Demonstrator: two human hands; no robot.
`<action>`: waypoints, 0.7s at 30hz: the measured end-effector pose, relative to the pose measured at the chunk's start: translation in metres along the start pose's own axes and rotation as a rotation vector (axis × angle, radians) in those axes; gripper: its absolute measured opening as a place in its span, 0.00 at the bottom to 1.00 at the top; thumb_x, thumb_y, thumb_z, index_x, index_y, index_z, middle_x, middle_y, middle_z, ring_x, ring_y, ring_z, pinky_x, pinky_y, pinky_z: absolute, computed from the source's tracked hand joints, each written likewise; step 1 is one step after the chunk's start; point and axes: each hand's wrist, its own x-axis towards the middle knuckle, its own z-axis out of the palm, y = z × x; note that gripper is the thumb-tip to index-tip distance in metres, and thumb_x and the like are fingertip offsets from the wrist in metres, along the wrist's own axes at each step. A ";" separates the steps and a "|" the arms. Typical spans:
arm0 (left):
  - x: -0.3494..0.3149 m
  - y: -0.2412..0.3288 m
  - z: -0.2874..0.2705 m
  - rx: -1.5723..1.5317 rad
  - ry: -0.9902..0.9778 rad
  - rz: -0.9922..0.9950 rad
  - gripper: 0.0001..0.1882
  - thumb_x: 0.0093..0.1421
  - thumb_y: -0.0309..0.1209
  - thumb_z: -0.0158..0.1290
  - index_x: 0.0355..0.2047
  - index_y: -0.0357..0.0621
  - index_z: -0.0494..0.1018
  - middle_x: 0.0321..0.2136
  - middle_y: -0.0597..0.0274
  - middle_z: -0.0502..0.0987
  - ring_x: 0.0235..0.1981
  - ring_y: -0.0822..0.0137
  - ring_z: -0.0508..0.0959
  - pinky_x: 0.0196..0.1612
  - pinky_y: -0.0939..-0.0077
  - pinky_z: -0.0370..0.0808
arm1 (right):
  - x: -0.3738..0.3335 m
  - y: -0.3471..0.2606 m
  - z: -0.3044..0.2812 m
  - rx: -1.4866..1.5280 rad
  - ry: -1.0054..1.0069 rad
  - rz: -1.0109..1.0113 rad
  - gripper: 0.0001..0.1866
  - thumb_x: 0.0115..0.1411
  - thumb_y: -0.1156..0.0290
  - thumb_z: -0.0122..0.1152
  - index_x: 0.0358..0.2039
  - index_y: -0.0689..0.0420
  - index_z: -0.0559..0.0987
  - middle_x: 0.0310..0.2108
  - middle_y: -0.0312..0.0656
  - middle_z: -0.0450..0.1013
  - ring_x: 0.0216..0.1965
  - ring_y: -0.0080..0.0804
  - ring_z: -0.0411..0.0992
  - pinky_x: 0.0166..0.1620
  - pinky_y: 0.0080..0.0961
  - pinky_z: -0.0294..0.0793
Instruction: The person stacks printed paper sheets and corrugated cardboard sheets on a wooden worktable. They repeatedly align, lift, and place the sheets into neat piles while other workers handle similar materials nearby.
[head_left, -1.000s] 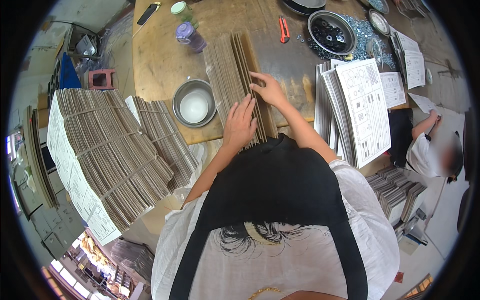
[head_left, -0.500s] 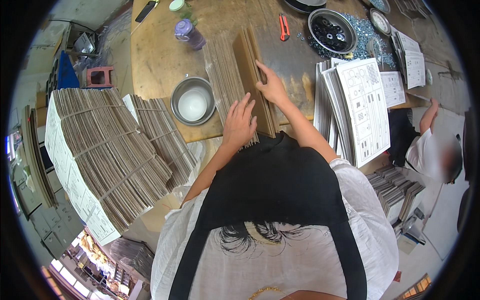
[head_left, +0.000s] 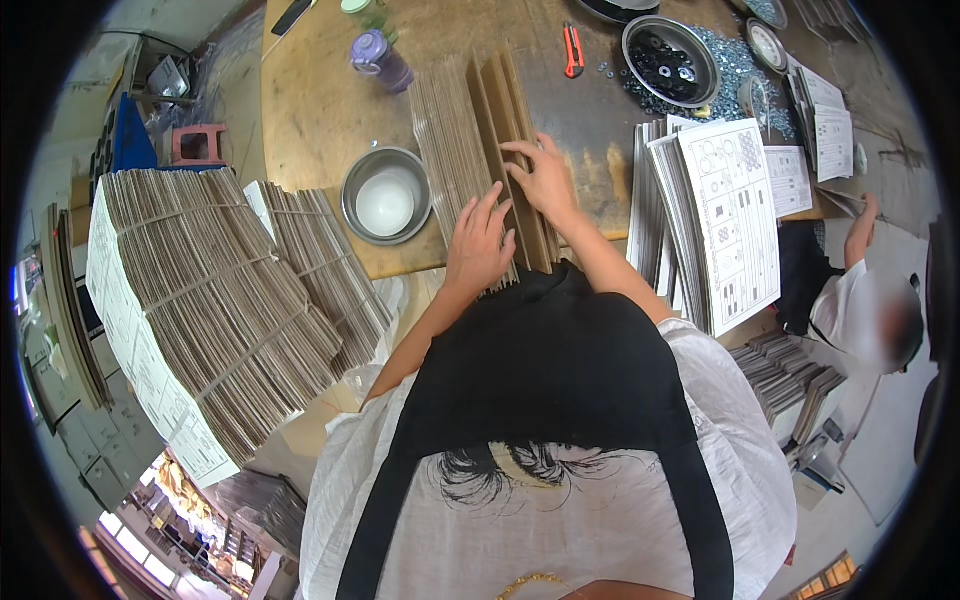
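Note:
Upright cardboard sheets [head_left: 447, 150] stand packed in a row on the table in front of me. To their right, several brown sheets [head_left: 487, 110] lean apart with a gap between them. My left hand [head_left: 480, 245] rests on the near end of the row, its fingers stretched and slightly spread. On the right side, my right hand [head_left: 548, 185] reaches over the top edges of the leaning sheets. Its thumb and index finger are bent and apart, touching the edges; the sheets hide part of its grip.
Left of the row sit a metal bowl [head_left: 348, 205] with a white bowl [head_left: 385, 205] inside and a purple bottle [head_left: 382, 62]. Strapped cardboard bundles [head_left: 215, 290] stand further left. Rightward are a red cutter [head_left: 573, 52], a pan of black rings [head_left: 718, 75], printed sheets [head_left: 725, 220] and another person [head_left: 850, 300].
My right index finger has moved left from the outer side of the brown sheets over their edges. The gap between the sheets has widened. My left hand stays in place.

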 end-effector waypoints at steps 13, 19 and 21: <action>-0.001 -0.003 0.000 -0.056 0.031 -0.029 0.27 0.59 0.29 0.58 0.58 0.37 0.68 0.65 0.46 0.63 0.62 0.42 0.67 0.66 0.51 0.64 | 0.006 0.002 0.012 -0.025 -0.031 0.107 0.28 0.51 0.43 0.73 0.47 0.46 0.85 0.61 0.52 0.69 0.54 0.52 0.74 0.53 0.41 0.75; -0.002 -0.002 0.000 0.003 0.040 0.009 0.26 0.58 0.29 0.59 0.56 0.35 0.69 0.63 0.43 0.64 0.60 0.44 0.69 0.66 0.53 0.66 | 0.008 0.005 0.008 0.031 -0.077 0.141 0.24 0.53 0.47 0.73 0.46 0.46 0.86 0.59 0.52 0.70 0.55 0.52 0.73 0.54 0.41 0.74; -0.002 -0.002 0.000 0.006 0.047 0.000 0.26 0.58 0.29 0.58 0.56 0.35 0.69 0.63 0.44 0.64 0.60 0.45 0.69 0.66 0.54 0.66 | 0.009 0.006 0.007 0.029 -0.085 0.144 0.24 0.53 0.47 0.73 0.46 0.46 0.86 0.59 0.53 0.70 0.54 0.52 0.74 0.53 0.41 0.74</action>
